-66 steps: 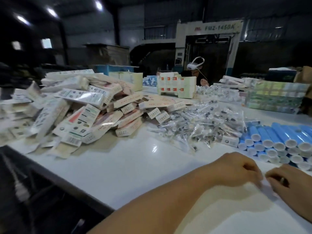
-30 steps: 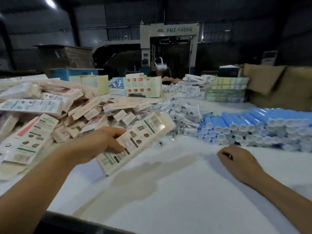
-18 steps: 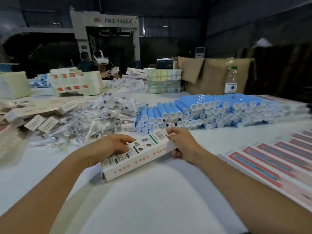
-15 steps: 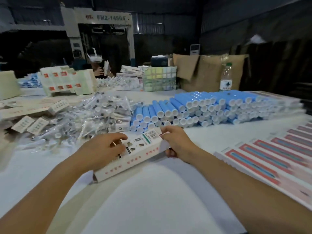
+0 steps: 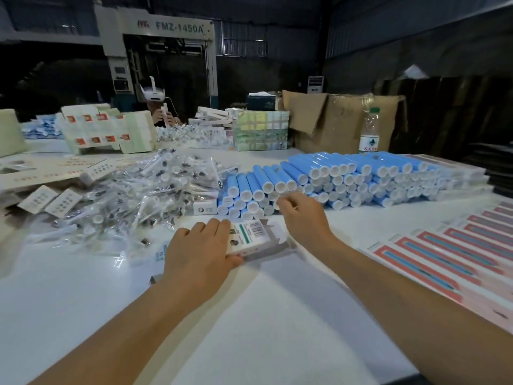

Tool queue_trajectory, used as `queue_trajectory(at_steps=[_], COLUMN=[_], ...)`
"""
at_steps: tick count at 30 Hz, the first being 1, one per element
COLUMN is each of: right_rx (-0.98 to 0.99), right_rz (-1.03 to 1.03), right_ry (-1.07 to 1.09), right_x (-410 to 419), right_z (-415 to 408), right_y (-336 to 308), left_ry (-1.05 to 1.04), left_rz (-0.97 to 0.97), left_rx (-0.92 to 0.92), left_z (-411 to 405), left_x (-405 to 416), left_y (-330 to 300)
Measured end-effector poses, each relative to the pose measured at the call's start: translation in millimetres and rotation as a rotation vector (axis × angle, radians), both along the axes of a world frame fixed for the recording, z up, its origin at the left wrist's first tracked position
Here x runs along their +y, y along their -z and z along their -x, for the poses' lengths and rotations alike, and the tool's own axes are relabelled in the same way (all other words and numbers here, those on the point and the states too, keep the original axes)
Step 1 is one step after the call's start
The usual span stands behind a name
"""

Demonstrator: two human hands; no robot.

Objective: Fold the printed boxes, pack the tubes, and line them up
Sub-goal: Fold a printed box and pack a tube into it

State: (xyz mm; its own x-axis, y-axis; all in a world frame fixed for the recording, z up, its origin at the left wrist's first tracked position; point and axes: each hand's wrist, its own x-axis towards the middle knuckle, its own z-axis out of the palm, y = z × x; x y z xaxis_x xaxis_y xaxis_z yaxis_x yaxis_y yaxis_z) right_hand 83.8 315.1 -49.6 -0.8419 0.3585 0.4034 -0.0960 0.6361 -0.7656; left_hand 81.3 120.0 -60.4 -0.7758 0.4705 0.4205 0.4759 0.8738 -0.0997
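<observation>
— Where is the printed box [image 5: 251, 238]?

— Just below the middle of the frame, lying on the white tabletop [image 5: 263, 315]. Its barcode end points toward the upper right, and that end looks open, with a flap standing out.

— What is the left hand [image 5: 198, 251] doing?

— It lies over the near part of the box, fingers fairly straight on top and the thumb at the side edge. That grip is flat and pressing rather than curled round.

— And the right hand [image 5: 304, 215]?

— It reaches to the front of the blue tubes [image 5: 319, 182], right of centre. Its fingertips are curled at the white caps of the lowest row. I cannot tell whether the grip already holds a tube or only touches one.

— How are the tubes laid?

— Stacked in rows on their sides, caps toward the camera, running from the centre to the right edge.

— What else is on the tabletop?

— A heap of clear-wrapped toothbrushes [image 5: 133, 195] at centre left, just beside the tubes. Flat unfolded cartons [image 5: 41, 179] sit at the far left. Red and blue packed boxes [image 5: 444, 254] lie side by side at the lower right. A water bottle [image 5: 369, 132] stands upright behind the tubes, before brown cardboard [image 5: 333, 120]. A second person [image 5: 161, 112] sits at the upper left, beyond a printed stack [image 5: 105, 129].
</observation>
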Motion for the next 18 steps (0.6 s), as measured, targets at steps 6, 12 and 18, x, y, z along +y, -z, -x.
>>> queue_trajectory(at_steps=[6, 12, 18], right_rx=[0.06, -0.28, -0.463], right_rz=[-0.421, -0.799, -0.907], right_ry=[0.19, 0.32, 0.337], right_x=[30, 57, 53], right_z=[44, 94, 121], right_y=[-63, -87, -86], left_ry=[0.01, 0.049, 0.047], left_rz=[-0.008, -0.039, -0.048], left_rx=[0.04, 0.065, 0.066], left_z=[6, 7, 10], left_x=[4, 4, 4], left_y=[11, 16, 16])
